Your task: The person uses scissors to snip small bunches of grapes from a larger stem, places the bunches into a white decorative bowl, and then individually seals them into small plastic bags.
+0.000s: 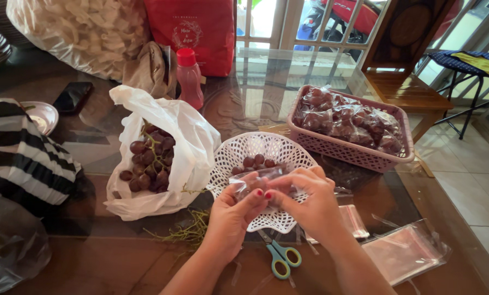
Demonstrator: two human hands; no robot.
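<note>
Step in hand appears to be sealing: left hand (230, 210) and right hand (310, 199) both pinch a small clear packet of grapes (255, 183) above the white basket (266, 150), near the table's front edge. Next move needs a firm, even press.

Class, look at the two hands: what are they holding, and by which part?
Both the left hand and right hand pinch a small clear bag of grapes by its near edge.
</note>
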